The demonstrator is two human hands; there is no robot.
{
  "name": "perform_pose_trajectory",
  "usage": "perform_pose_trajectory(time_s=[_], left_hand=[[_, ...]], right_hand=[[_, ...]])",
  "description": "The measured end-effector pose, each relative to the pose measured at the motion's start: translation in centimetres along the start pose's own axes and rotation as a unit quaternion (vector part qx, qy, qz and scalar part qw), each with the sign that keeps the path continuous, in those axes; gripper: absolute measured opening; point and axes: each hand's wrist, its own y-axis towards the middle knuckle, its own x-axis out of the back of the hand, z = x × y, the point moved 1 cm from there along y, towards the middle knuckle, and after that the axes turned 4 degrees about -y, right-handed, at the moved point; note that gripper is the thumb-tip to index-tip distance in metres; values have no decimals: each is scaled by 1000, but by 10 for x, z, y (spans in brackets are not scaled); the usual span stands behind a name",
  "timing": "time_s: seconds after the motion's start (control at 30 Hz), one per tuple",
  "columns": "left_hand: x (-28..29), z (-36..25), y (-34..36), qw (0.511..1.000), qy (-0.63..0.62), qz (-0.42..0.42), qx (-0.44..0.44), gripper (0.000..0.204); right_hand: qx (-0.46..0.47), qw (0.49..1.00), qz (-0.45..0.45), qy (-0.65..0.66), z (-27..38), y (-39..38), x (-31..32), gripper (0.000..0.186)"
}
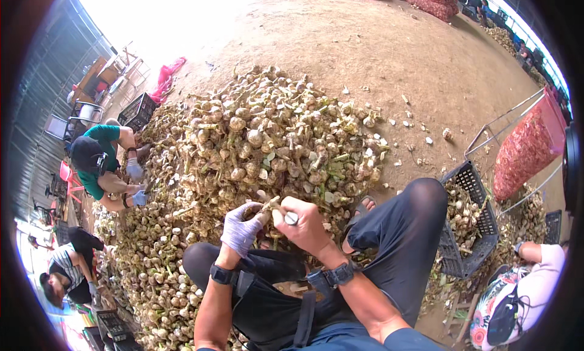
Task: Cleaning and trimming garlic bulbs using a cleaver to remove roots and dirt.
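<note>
Pale, dry-stemmed garlic (268, 205) held up just before a broad heap of tan, round garlic bulbs (255, 138). Left hand (241, 229), in a pale lilac fabric glove (235, 236), pinches it; bare right hand (305, 225) clenched round a tool with a round grey end (291, 218), the rest hidden.

A farm shed is shown by garlic (255, 138) heaped just past the grip, red sacks (429, 5) stacked far beyond it, and a metal wall (45, 89) far left of it.

Left hand (241, 230) beside right fist (306, 226)
</note>
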Motion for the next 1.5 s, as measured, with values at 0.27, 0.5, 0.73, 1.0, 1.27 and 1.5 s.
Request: perform_pose_trajectory(time_s=[0.27,0.5,0.73,1.0,1.27,1.5], left_hand=[[16,-15,-10,999,-25,-23,36,19],[23,-19,-24,999,0,-30,24,26],[17,-19,-23,978,-171,66,100,27],[22,-10,-17,898,-339,206,192,27],[172,-32,-108,625,-702,49,-339,41],[175,-55,-89,938,-71,-275,-197,66]], right_hand=[[-129,987,0,-97,-88,-59,-35,20],[-198,980,-35,2,-93,-55,-43,21],[-100,993,52,-20,-49,-31,-33,21],[-231,951,85,-190,-141,-76,-53,25],[-341,939,-4,53,-132,-63,-53,20],[-390,903,-71,168,-132,-62,-58,18]])
